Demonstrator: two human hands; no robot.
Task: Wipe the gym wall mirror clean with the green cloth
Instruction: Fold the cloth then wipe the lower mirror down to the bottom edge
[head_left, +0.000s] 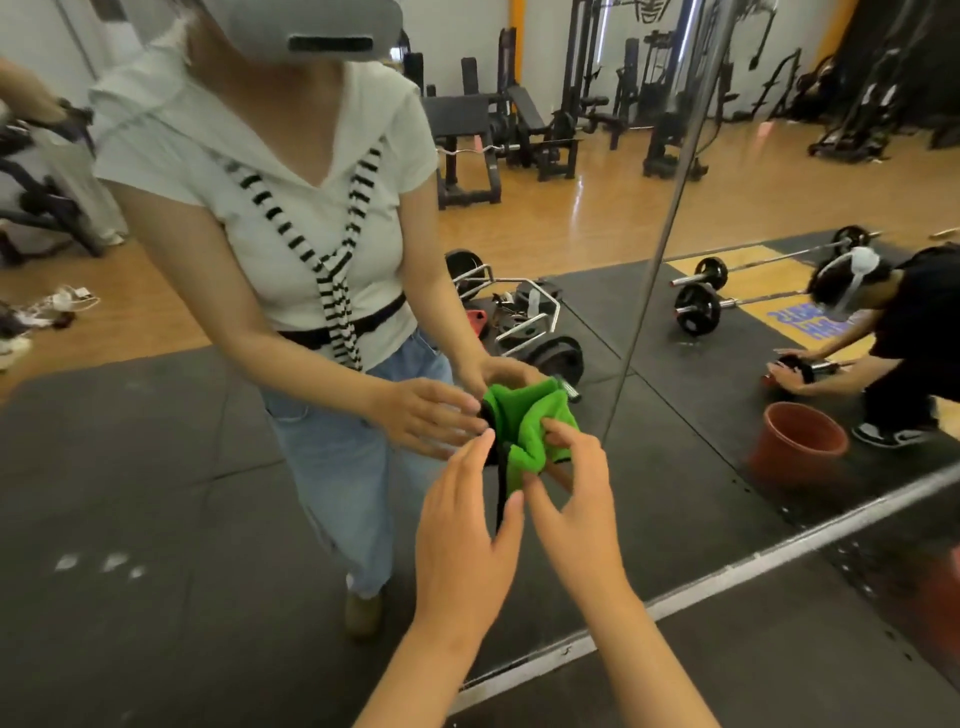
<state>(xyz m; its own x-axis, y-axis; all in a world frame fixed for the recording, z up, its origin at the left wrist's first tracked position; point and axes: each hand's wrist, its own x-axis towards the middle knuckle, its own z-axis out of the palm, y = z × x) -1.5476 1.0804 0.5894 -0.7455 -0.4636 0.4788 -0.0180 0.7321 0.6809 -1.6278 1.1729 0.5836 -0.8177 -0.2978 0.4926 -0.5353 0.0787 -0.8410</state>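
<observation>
On the left of the mirror (156, 467) a few pale smudges (98, 564) sit low on the glass — the sort of marks this job is meant to take off, I'd say. Moving across, the person's left hand (467, 545) is raised in front of the glass with its fingers spread and loose, the fingertips just reaching the dark edge of the green cloth (524, 457); it grips nothing that I can make out, and looks placed to steady or straighten the fabric. The cloth is bunched up between both hands, close against the mirror so that its reflection meets it. The right hand (576, 499) pinches the crumpled cloth with thumb and fingers — probably gathering it into a pad before wiping, so the wiping itself seems not yet under way. Further right, a vertical seam (670, 208) divides the panels, and a terracotta-coloured bucket (800, 441) shows in the reflection.
</observation>
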